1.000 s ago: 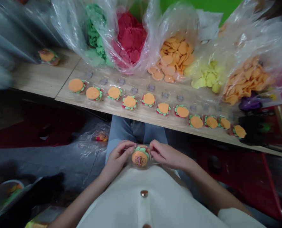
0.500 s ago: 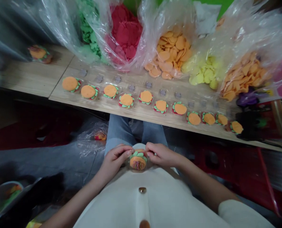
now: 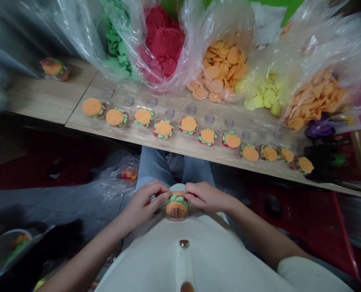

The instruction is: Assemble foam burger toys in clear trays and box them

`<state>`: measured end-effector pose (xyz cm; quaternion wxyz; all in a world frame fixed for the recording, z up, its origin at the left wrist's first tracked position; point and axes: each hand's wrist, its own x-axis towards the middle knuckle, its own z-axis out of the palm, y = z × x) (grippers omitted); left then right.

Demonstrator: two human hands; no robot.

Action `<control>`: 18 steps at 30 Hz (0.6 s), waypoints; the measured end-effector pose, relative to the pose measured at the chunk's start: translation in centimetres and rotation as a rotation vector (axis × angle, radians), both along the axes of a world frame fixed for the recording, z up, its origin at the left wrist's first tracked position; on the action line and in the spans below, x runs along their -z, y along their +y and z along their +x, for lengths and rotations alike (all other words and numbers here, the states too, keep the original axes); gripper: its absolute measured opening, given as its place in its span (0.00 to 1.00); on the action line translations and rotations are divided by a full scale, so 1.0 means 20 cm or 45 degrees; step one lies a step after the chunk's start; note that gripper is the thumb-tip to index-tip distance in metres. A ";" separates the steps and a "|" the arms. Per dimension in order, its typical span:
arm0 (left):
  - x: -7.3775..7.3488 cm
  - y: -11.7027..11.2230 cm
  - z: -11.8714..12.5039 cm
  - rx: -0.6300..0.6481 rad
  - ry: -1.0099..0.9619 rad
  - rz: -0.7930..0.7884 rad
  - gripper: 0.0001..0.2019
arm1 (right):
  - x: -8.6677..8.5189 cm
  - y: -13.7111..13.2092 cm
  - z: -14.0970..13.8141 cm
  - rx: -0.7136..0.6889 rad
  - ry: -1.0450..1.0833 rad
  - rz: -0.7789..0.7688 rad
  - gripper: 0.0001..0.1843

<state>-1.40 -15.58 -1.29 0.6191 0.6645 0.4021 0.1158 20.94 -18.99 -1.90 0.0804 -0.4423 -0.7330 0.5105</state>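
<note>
Close to my body, a clear plastic box with a toy burger (image 3: 176,207) is held between both hands. The burger shows orange bun, green frill and a printed label on the front. My left hand (image 3: 148,200) pinches the box's upper left edge with thumb and forefinger. At its upper right edge, my right hand (image 3: 206,196) grips with curled fingers. On the table, a slanting row of clear boxes holds layered foam burgers, among them one orange-topped burger (image 3: 163,129); small clear lids lie flipped back behind them.
Plastic bags hold green pieces (image 3: 119,46), red pieces (image 3: 165,40), orange discs (image 3: 225,67), yellow discs (image 3: 267,94) and more orange pieces (image 3: 318,99) along the wooden table (image 3: 52,97). A boxed burger (image 3: 55,68) stands far left. Red stools (image 3: 304,223) flank me; a white bucket (image 3: 8,247) sits lower left.
Both hands stay on the box in nearly the same pose. The view has shifted slightly, so the table's things appear a little further right.
</note>
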 end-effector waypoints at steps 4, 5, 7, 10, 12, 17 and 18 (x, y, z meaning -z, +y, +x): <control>-0.01 0.08 0.04 0.248 -0.019 -0.040 0.16 | 0.04 0.03 -0.02 0.035 0.012 -0.012 0.09; -0.01 0.09 0.06 0.288 -0.019 -0.071 0.18 | 0.05 0.04 -0.03 0.066 0.016 -0.022 0.09; 0.02 0.11 0.08 0.284 -0.052 -0.163 0.18 | 0.07 0.03 -0.04 0.206 0.039 -0.064 0.09; 0.06 0.11 0.10 0.057 -0.141 -0.323 0.20 | 0.09 -0.01 -0.06 0.458 0.081 -0.118 0.11; 0.09 0.10 0.10 -0.163 -0.164 -0.410 0.21 | 0.11 -0.05 -0.07 0.524 0.112 -0.137 0.10; 0.09 0.05 0.12 -0.458 -0.192 -0.471 0.22 | 0.13 -0.07 -0.07 0.662 0.226 -0.165 0.09; 0.09 0.04 0.13 -0.508 -0.208 -0.458 0.22 | 0.13 -0.06 -0.07 0.687 0.246 -0.160 0.09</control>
